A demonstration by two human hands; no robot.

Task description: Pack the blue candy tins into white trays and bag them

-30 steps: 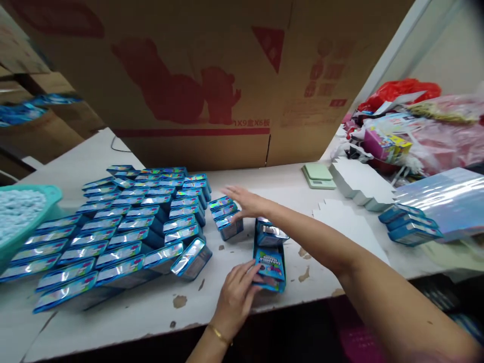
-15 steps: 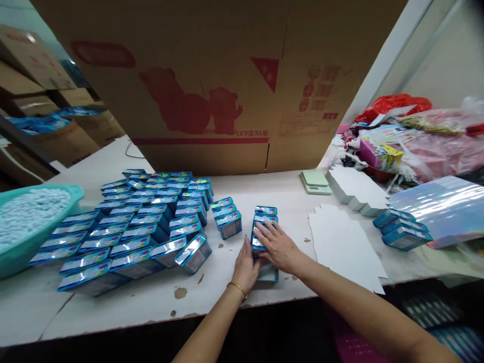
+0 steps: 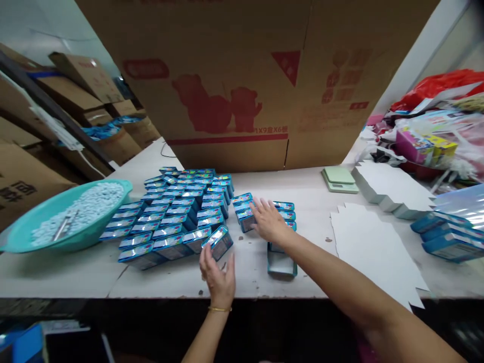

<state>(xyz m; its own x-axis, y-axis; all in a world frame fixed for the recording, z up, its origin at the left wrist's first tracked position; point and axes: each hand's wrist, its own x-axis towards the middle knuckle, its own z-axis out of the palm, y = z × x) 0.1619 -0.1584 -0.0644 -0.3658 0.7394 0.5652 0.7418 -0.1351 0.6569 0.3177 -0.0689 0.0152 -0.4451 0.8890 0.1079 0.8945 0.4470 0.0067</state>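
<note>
My left hand (image 3: 218, 277) is at the lower end of a tilted blue small box (image 3: 220, 243), thumb and fingers apart; its fingertips touch or nearly touch the box corner. My right hand (image 3: 269, 220) reaches with spread fingers to the edge of a short group of blue boxes (image 3: 246, 220). Under my right forearm, an open tray (image 3: 282, 272) with a white inside and blue rim holds a row of upright blue boxes (image 3: 284, 206), partly hidden by the hand and arm.
Many blue boxes (image 3: 174, 229) stand in rows on the left. Beside them is a teal basin (image 3: 75, 194) of pale blue pieces. A large carton (image 3: 234, 151) stands behind. At right are a green scale (image 3: 339, 180), white cut sheets (image 3: 372, 252) and several more boxes (image 3: 451, 242).
Both hands have left the row of boxes in the tray. My left hand moved left to the tilted box, my right hand to the short group. The view turned left.
</note>
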